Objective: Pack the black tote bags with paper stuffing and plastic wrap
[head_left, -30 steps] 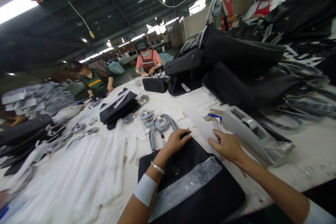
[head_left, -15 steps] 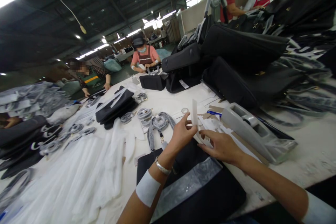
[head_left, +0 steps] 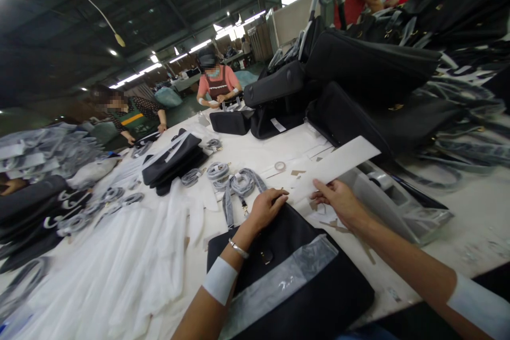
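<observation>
"One black bag (head_left: 319, 292): progress?"

"On bench (head_left: 255, 154), plastic strip (head_left: 282, 284) across it; white sheet (head_left: 345, 159) apart, in right hand (head_left: 347, 204), fingers pinched. Left hand (head_left: 263, 210) rests on bag; grip and outstanding work unconfirmed."

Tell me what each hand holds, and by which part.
The right hand holds a flat white strip by its near edge. The left hand touches a black bag near its far edge; any grip is unclear.
</observation>
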{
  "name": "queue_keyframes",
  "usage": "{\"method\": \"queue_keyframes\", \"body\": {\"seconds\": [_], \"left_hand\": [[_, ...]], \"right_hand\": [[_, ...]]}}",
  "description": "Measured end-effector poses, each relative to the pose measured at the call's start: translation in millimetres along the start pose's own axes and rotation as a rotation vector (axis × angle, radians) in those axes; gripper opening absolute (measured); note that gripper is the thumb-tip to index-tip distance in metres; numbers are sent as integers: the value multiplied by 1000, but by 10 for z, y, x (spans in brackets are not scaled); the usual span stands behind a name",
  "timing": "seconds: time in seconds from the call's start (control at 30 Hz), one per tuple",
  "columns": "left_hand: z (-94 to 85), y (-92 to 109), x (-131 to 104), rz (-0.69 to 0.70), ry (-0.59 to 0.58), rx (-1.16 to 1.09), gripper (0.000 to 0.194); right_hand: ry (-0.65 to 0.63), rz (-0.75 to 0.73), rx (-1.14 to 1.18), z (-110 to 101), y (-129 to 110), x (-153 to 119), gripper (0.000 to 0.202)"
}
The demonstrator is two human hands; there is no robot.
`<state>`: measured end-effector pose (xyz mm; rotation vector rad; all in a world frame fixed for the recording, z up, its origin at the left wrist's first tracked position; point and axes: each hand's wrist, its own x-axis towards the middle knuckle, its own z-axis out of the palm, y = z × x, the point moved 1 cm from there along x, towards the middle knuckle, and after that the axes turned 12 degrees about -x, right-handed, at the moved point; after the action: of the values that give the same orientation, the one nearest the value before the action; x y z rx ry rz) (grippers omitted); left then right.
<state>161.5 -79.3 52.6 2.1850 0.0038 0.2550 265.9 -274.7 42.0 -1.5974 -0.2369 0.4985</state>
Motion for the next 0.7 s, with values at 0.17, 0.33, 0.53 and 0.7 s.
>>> {"method": "queue_keyframes", "body": {"seconds": [0.17, 0.33, 0.53, 0.7], "left_hand": [[124, 9, -12, -72, 254, -223, 48], [175, 80, 15, -60, 418, -248, 48], [250, -28, 31, -99, 310, -89, 37], [238, -16, 104, -96, 400, -44, 43]], "right_hand": [[-75, -85, -259, 166, 40, 10, 30], [-330, -100, -535, 179, 2, 32, 24], [-714, -43, -745, 96, -10, 62, 18], [-1084, -113, -884, 75, -146, 18, 7]]}}
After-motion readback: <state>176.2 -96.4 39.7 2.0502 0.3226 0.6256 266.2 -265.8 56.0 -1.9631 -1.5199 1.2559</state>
